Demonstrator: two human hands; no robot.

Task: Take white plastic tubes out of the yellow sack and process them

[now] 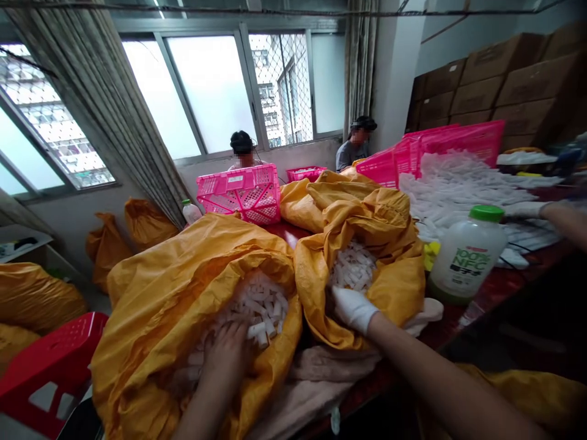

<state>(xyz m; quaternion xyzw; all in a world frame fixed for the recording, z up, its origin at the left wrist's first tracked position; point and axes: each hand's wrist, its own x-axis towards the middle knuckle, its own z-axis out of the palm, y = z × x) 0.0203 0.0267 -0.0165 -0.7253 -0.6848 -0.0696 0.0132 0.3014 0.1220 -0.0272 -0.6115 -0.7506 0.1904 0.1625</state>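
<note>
Reaching into two open yellow woven sacks, the person has both hands at a mass of short white pieces [261,308]. The bare left hand [224,354] presses down into the pieces filling the nearer sack [156,330], its fingers partly buried, so whether its grip closes on anything cannot be told. The white-gloved right hand [353,308] lies released at the mouth of the second sack [397,293], just beside a smaller heap [353,266] inside it. Both sacks sit on a dark red surface [287,232], with a green-capped plastic bottle [465,253] near the second sack. Farther right, a co-worker's gloved hand [523,211] rests by a broad white spread [458,189] before pink plastic crates [449,143]. Two co-workers [243,150] [355,143] sit by the windows [211,91], and cardboard cartons [495,91] stand stacked along the right wall.
</note>
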